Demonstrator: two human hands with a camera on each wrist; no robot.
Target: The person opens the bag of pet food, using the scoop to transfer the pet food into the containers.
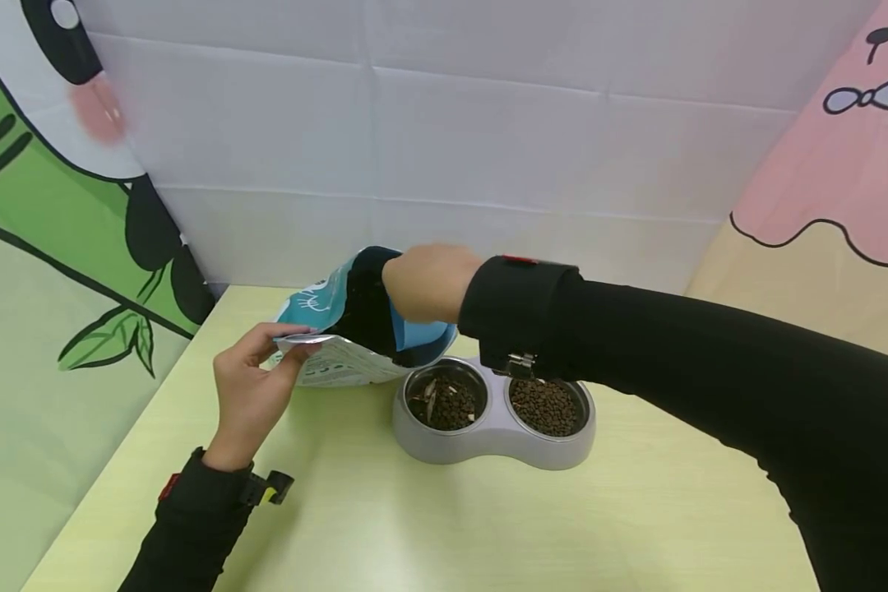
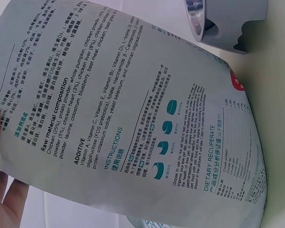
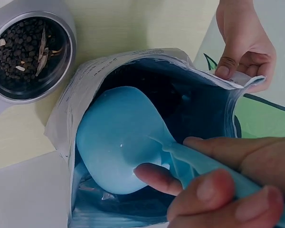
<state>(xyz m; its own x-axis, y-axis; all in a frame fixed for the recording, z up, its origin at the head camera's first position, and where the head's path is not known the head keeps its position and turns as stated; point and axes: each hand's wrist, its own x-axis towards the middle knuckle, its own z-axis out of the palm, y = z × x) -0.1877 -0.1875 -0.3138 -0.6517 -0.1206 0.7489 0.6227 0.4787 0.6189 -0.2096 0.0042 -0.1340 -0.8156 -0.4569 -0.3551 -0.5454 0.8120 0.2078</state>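
A foil pet food bag [image 1: 321,304], teal on one side and pale on the other, stands tilted with its mouth gaping. My left hand [image 1: 255,386] pinches the rim at its left corner between thumb and fingers. At the mouth, my right hand [image 1: 432,284] grips the handle of a light blue scoop [image 3: 121,137]. The scoop's rounded back faces the right wrist camera, its bowl inside the bag; what it contains is hidden. Printed text covers the bag's pale side [image 2: 128,128] in the left wrist view.
Right of the bag, a grey double feeder [image 1: 492,444] stands on the pale wooden table [image 1: 385,526]. Its left bowl has brown kibble [image 1: 451,407] with dried bits; its right bowl has kibble [image 1: 543,407] too. A cloth backdrop [image 1: 488,131] with cartoon prints hangs behind.
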